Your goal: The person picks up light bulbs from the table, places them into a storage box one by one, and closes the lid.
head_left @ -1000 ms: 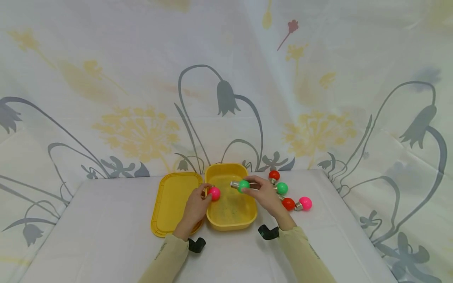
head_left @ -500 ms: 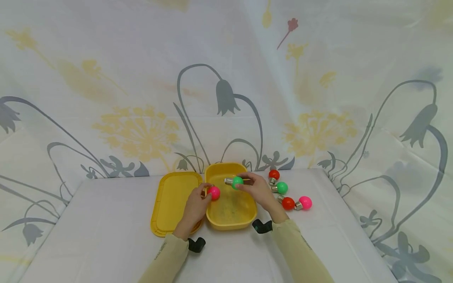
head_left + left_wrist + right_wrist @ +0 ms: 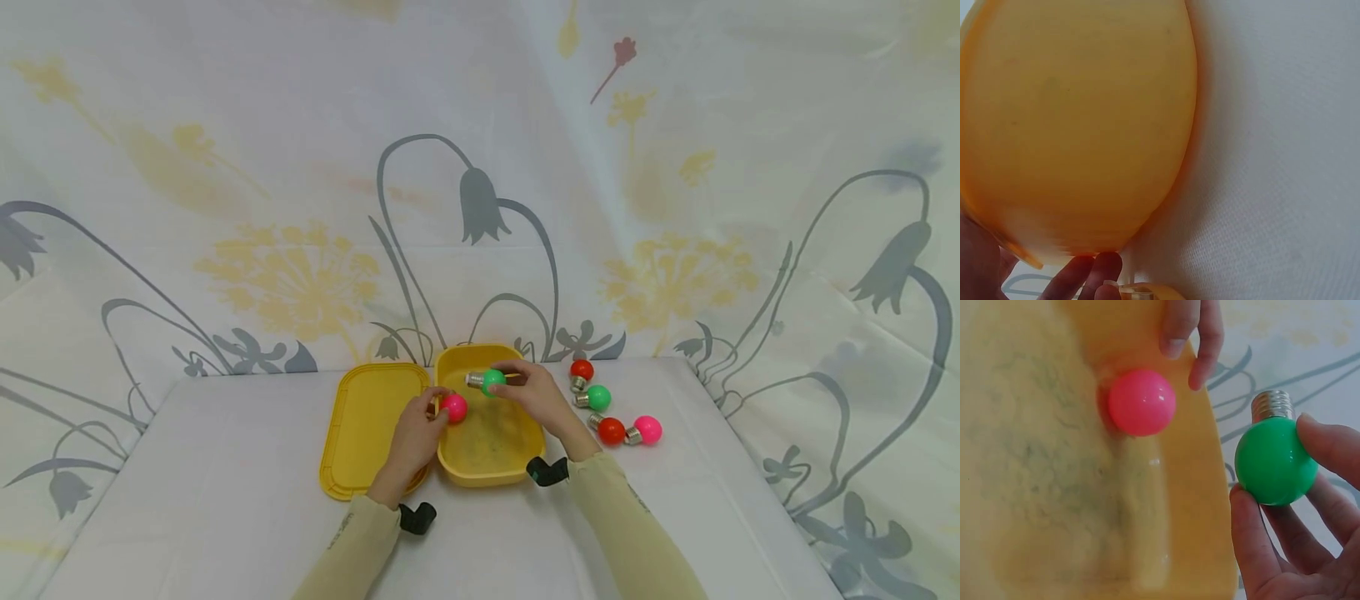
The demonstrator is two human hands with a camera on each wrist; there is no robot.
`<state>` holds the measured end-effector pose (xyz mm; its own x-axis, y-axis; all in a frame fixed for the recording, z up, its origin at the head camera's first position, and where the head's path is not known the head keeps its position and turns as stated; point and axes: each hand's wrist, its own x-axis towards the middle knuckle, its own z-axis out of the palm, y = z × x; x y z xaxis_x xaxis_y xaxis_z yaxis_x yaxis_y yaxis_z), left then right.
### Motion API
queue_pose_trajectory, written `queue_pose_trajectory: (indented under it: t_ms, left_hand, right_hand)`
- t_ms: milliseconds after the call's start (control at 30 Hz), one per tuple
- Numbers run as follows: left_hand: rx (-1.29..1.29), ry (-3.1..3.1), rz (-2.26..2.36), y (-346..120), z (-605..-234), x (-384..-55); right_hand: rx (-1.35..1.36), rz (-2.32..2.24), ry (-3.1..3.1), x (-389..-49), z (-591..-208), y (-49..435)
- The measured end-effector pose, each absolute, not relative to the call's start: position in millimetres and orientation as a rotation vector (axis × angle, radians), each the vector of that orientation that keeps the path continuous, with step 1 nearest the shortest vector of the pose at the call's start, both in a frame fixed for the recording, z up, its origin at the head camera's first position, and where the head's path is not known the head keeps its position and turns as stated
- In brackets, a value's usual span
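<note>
My right hand holds a green light bulb above the yellow plastic container. In the right wrist view, the thumb and fingers pinch the green globe, its metal screw base pointing away from the palm. A pink bulb lies inside the container by its left wall. My left hand grips that wall beside the pink bulb; in the left wrist view, its fingers touch the container's outer side. Part of the left hand is hidden behind the container there.
A flat yellow lid lies left of the container, partly under the left forearm. Right of it rest two red bulbs, a green bulb and a pink bulb. A flower-printed cloth hangs behind the white table.
My right hand has moved left and slightly toward the back, carrying the green bulb farther over the container. The left hand keeps its grip in place.
</note>
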<state>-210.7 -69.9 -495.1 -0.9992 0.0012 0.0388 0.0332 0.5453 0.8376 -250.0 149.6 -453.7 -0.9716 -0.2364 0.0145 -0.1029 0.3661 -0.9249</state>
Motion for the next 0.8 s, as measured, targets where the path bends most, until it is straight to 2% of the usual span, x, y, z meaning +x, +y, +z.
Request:
queue_pose_trajectory:
  t_ms: [267, 800]
  left_hand:
    - [-0.02, -2.738, -1.481, -69.4, -494.1, -210.4]
    - [-0.021, -2.738, -1.491, -68.3, -495.9, -211.0]
  right_hand:
    - [-0.32, -1.609, 2.511, -247.5, -444.5, 146.7]
    - [-0.366, -1.612, 2.489, -257.3, -452.0, 142.3]
